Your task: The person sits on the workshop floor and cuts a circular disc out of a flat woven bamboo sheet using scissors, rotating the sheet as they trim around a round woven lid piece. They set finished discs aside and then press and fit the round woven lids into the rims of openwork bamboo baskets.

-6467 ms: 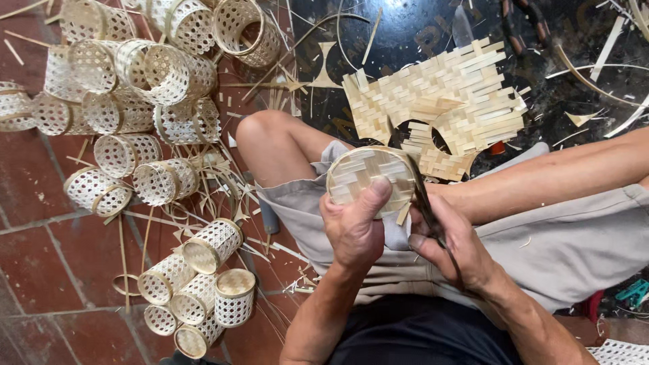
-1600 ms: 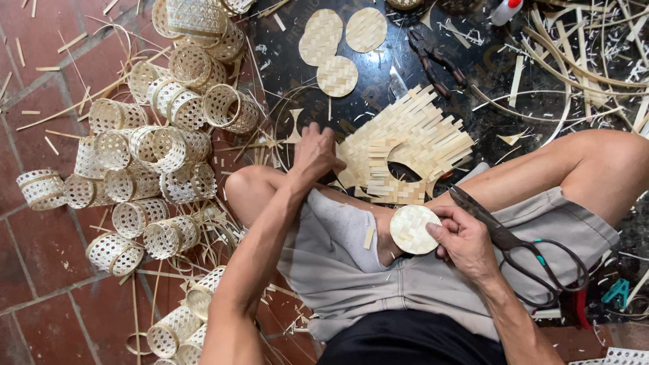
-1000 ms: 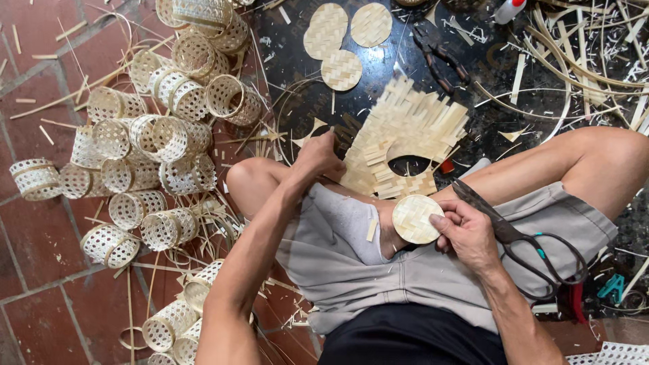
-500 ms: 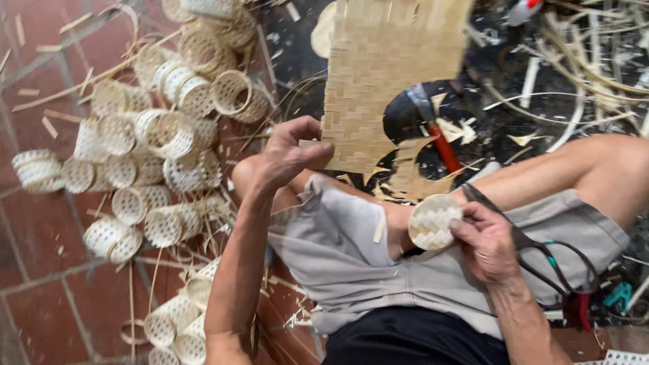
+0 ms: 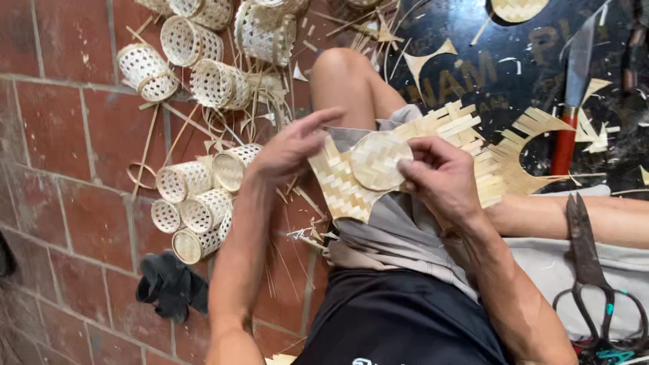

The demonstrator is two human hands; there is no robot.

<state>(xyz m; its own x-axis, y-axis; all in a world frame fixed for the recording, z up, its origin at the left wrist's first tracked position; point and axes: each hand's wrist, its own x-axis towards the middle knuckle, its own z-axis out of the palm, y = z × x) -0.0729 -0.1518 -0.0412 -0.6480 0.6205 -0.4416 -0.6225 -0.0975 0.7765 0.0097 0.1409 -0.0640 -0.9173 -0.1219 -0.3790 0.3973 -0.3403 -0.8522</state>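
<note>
**A round woven disc laid on a woven mat, over the lap**

In the middle of the frame the right hand [image 5: 443, 177] pinches a small round woven disc [image 5: 378, 159] by its right edge, thumb and fingers closed narrow on it. The disc lies flat against a bigger woven mat [image 5: 341, 192], face up to the camera; being round, it has no long axis. The mat does have one: it runs from lower left to upper right of the frame, with loose strip ends pointing up and right.

The left hand [image 5: 291, 145] is just left of the disc, at the left edge of the mat. Its fingers are spread wide and hold nothing that I can see; it touches the mat or nearly so. So the disc lies between both hands, the right one on it.

Heavy shears [image 5: 591, 270] rest on the thigh at lower right, well apart. Small baskets [image 5: 196, 203] lie on the brick floor [image 5: 61, 128] at the left
</note>
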